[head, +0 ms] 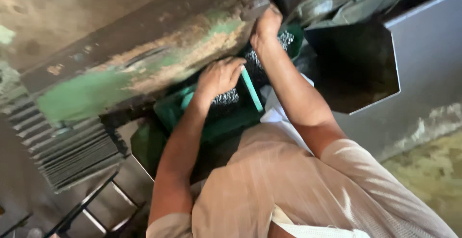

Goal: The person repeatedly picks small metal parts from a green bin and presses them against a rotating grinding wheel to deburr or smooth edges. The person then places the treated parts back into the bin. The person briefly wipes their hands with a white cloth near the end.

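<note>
Left hand [219, 77]: fingers [231, 67] lying curled and nearly closed, palm down, pressing on a heap of small dark shiny metal pieces [226, 96] in the green tray [168, 110]; whether anything is being pinched underneath cannot be told. Right hand [264, 26]: reaching farther up past the tray, fingers folded inward against the edge of the worn green machine body [144, 60], hold unclear; more glinting pieces [286, 38] lying just beside it. The left hand is the nearer to the heap, which is lying directly under its fingers. A light green bar [251, 90], long axis running diagonally, is sitting at the tray's right edge, between the two forearms. Left of the tray, stacked grey plates [72, 146]; right of it, a dark open bin [356, 65]. Room around the tray is looking tight, the machine body overhanging it.
</note>
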